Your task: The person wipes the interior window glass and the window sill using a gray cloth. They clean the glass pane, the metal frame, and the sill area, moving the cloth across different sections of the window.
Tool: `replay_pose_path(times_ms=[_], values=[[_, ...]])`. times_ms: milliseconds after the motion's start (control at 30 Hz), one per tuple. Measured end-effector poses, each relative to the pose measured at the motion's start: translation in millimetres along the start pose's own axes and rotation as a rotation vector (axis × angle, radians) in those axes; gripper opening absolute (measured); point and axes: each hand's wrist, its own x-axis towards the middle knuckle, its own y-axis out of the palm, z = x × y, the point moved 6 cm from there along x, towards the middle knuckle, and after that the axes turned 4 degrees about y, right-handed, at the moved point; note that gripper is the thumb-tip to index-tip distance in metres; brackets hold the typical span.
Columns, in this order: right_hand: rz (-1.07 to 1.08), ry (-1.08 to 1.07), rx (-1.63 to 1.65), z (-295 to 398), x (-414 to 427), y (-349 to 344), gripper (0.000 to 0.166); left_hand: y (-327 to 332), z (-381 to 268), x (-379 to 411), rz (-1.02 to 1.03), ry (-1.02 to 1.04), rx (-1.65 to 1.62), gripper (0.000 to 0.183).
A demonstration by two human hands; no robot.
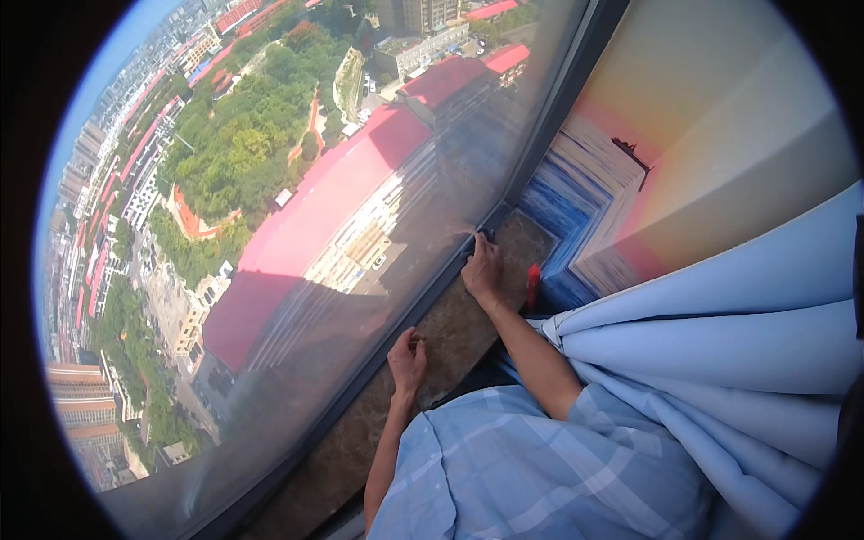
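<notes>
My right hand is at the lower corner of a large window, its fingertips against the dark window frame; part of something dark shows by the fingers, too small to name. My left hand is nearer my body, above the brown stone windowsill. Its thumb and fingers are curled round a small brownish thing, whose kind I cannot tell. Whether my right hand grips anything is hidden by its own fingers. The window glass looks hazy and streaked near the frame.
A red object stands at the sill's right end. Beside it, a light blue curtain is gathered into a tie. A wall with a painted sea scene meets the window frame. Buildings and trees lie far below, outside the glass.
</notes>
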Motion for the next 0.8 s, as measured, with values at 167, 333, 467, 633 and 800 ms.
replay_pose_path(times_ms=[167,333,467,633,800], values=[[-0.110,0.543,0.715,-53,-1,16,0.046,0,-10,9,0.008,0.008,-0.003,0.033],[-0.453,1.121,0.868,-68,61,10,0.041,-20,-16,1,-0.022,-0.060,-0.040,0.031],[-0.736,1.478,1.596,-126,110,83,0.018,-8,-63,33,0.082,0.013,-0.100,0.033],[-0.711,1.462,1.795,-160,141,86,0.026,-1,-104,49,0.150,0.041,-0.181,0.034],[-0.652,1.302,1.587,-37,144,-25,0.010,-17,-103,43,0.138,0.007,-0.168,0.036]])
